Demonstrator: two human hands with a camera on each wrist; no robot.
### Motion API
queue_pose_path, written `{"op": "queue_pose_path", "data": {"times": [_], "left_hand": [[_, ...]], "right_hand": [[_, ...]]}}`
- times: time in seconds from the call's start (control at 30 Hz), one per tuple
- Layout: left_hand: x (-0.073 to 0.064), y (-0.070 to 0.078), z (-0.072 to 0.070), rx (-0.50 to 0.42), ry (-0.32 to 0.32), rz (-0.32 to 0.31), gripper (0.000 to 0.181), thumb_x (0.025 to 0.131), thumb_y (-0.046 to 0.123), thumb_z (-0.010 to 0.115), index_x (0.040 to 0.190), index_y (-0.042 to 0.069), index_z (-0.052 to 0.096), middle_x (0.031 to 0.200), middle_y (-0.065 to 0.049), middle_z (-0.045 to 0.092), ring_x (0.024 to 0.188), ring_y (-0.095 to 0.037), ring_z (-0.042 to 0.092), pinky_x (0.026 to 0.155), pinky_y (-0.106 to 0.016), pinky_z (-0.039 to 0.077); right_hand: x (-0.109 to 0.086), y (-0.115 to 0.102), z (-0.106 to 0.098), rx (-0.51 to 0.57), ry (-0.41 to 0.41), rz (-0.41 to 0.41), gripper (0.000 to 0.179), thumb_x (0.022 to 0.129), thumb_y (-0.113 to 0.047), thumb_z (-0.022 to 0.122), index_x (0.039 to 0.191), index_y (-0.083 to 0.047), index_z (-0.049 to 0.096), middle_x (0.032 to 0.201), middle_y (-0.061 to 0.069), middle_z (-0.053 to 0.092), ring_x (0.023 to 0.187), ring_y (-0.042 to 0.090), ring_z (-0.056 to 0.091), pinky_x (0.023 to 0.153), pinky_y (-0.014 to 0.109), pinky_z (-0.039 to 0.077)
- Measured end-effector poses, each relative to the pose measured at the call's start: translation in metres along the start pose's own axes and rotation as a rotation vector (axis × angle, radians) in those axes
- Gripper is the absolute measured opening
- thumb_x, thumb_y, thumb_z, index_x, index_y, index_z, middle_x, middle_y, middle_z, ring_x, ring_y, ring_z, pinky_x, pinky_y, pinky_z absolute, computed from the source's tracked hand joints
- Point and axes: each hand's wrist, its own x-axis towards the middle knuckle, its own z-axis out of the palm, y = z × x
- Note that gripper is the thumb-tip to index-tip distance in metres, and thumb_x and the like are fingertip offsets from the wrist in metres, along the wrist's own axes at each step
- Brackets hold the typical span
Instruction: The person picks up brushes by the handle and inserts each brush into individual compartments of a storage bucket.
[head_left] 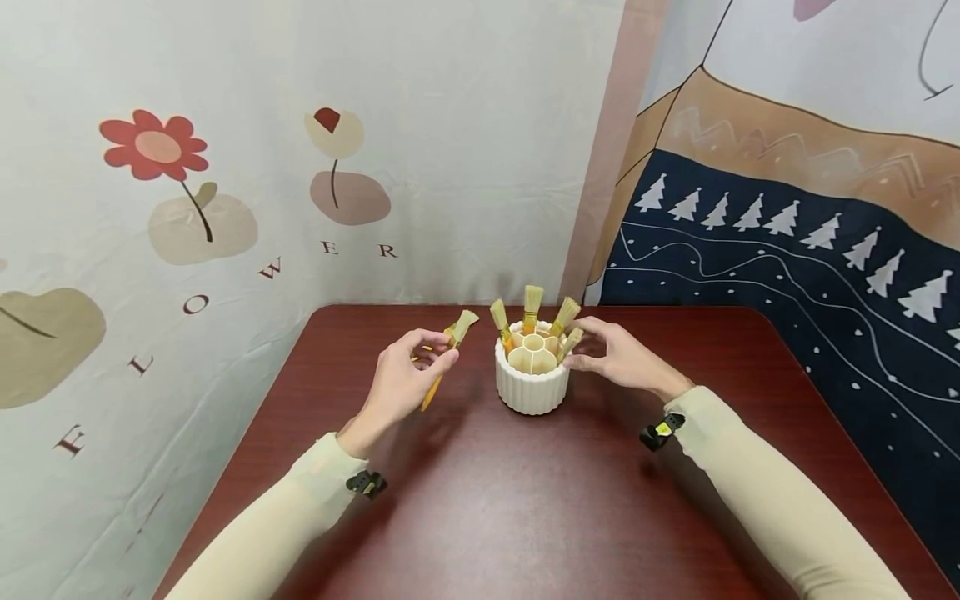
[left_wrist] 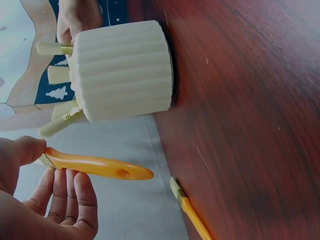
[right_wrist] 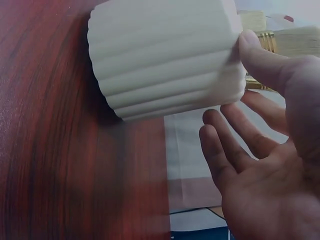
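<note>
My left hand [head_left: 408, 375] pinches a paintbrush [left_wrist: 100, 165] near its metal band, between thumb and fingers. Its orange handle points down and its pale bristles point up. To the right stands a white ribbed brush holder [head_left: 531, 392] with petal-shaped compartments round a middle ring. Several brushes [head_left: 532, 304] stand in it, bristles up. My right hand [head_left: 622, 358] holds the holder's right rim, its thumb [right_wrist: 257, 52] on the near side and a finger round the other. The remaining fingers spread loosely. Another paintbrush [left_wrist: 192, 215] lies on the table, mostly hidden behind my left hand in the head view.
The dark red wooden table [head_left: 480, 517] reaches back to a pale curtain [head_left: 465, 150] printed with flowers and letters. A navy and brown printed cloth [head_left: 750, 267] hangs at the right. Both wrists wear small black devices [head_left: 366, 483].
</note>
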Motion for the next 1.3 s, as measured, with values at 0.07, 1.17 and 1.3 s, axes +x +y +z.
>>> {"op": "queue_pose_path", "data": {"times": [0.07,1.17,1.3], "left_hand": [[0.000,0.002,0.002,0.001,0.000,0.005,0.027,0.103,0.018,0.092,0.127,0.008,0.084,0.117,-0.014,0.086,0.104,-0.029,0.082,0.086,-0.022,0.066],[0.002,0.029,0.030,-0.082,0.020,0.025,0.031,0.106,0.018,0.088,0.133,0.006,0.078,0.123,-0.015,0.085,0.108,-0.031,0.085,0.089,-0.026,0.068],[0.003,0.031,0.034,-0.113,0.031,0.024,0.033,0.108,0.018,0.086,0.137,0.006,0.075,0.129,-0.016,0.085,0.111,-0.032,0.084,0.087,-0.020,0.065]], "right_hand": [[0.001,0.001,-0.001,0.004,-0.003,0.000,0.072,0.105,-0.022,0.091,0.168,-0.008,0.058,0.161,0.017,0.069,0.143,0.039,0.074,0.120,0.059,0.064],[-0.012,0.004,0.015,-0.036,0.124,-0.006,0.060,0.099,-0.034,0.097,0.148,-0.015,0.067,0.131,0.007,0.079,0.118,0.023,0.080,0.102,0.035,0.070],[-0.014,0.003,0.016,-0.047,0.136,-0.021,0.060,0.099,-0.034,0.097,0.147,-0.014,0.067,0.130,0.007,0.079,0.117,0.023,0.081,0.103,0.042,0.070]]}}
